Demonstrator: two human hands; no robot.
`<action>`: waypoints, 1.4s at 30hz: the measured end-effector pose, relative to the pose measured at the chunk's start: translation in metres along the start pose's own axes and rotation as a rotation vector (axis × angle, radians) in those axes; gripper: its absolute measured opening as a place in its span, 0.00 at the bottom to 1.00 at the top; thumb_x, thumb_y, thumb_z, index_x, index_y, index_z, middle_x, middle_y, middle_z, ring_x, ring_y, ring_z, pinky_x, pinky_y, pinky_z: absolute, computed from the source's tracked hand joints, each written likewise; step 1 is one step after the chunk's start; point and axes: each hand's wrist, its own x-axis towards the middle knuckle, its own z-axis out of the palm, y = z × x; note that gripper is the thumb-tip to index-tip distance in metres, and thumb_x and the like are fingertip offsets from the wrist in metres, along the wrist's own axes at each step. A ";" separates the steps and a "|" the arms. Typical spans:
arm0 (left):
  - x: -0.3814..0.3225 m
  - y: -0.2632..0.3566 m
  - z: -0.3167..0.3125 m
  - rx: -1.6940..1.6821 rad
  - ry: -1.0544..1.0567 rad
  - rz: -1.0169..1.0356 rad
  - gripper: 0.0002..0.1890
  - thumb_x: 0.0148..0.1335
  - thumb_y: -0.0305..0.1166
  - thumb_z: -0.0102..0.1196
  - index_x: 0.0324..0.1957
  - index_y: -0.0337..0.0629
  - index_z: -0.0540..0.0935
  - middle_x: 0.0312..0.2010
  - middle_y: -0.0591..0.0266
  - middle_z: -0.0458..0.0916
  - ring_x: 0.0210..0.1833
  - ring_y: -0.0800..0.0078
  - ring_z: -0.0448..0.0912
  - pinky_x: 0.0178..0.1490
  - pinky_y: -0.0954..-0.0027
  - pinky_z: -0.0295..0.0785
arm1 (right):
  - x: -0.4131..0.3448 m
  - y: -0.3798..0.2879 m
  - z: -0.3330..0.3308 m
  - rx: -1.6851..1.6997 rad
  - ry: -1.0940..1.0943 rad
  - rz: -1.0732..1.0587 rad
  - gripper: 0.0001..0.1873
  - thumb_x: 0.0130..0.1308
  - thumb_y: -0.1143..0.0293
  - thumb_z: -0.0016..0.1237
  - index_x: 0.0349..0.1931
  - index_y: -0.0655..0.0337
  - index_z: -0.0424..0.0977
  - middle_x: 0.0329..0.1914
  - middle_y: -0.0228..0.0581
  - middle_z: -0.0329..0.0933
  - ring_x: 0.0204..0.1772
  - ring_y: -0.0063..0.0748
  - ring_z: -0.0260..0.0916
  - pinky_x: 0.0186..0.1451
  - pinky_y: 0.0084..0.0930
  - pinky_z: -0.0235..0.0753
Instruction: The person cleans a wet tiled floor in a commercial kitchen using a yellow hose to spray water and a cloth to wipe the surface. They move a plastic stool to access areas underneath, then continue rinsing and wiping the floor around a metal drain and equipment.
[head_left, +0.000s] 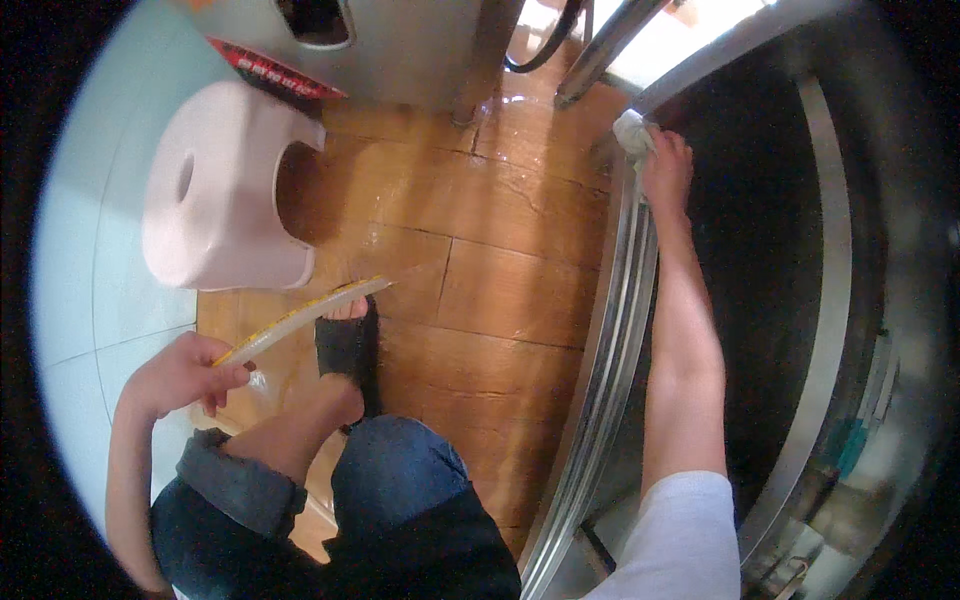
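My left hand (191, 371) is closed around a thin translucent hose (304, 310) with a yellow edge. The free end of the hose points over the floor, and a faint spray seems to come from it. Out at arm's length, my right hand (670, 169) grips a crumpled white cloth (634, 133). The cloth presses on the far end of a ridged metal door track (626, 259), close to the corner of a metal frame (712, 56). Part of the cloth is hidden under my fingers.
A pale pink plastic stool (217, 195) stands at the left by light blue wall tiles (71, 300). Wet brown floor tiles (517, 292) lie before me. A grey appliance (409, 52) and a metal leg (600, 56) are at the back. Dark panels lie right of the track.
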 end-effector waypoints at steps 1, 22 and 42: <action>-0.012 -0.009 -0.003 -0.011 0.024 -0.021 0.12 0.54 0.36 0.56 0.32 0.34 0.79 0.15 0.64 0.73 0.17 0.80 0.72 0.21 0.78 0.69 | 0.001 -0.021 0.006 -0.048 -0.089 0.032 0.19 0.46 0.82 0.43 0.42 0.56 0.72 0.34 0.46 0.70 0.40 0.48 0.67 0.44 0.38 0.68; -0.029 -0.031 -0.005 0.085 0.042 -0.026 0.15 0.53 0.39 0.56 0.27 0.35 0.78 0.15 0.62 0.74 0.18 0.78 0.74 0.23 0.77 0.70 | -0.028 -0.091 0.009 -0.133 -0.307 0.278 0.24 0.58 0.58 0.43 0.56 0.47 0.62 0.61 0.40 0.58 0.64 0.44 0.52 0.63 0.46 0.52; 0.004 0.047 -0.004 0.458 0.008 0.180 0.17 0.52 0.46 0.56 0.26 0.39 0.79 0.16 0.61 0.77 0.19 0.73 0.76 0.23 0.70 0.72 | -0.205 -0.187 -0.130 -0.048 -0.227 0.566 0.25 0.50 0.65 0.48 0.53 0.50 0.64 0.54 0.44 0.60 0.51 0.53 0.60 0.52 0.49 0.59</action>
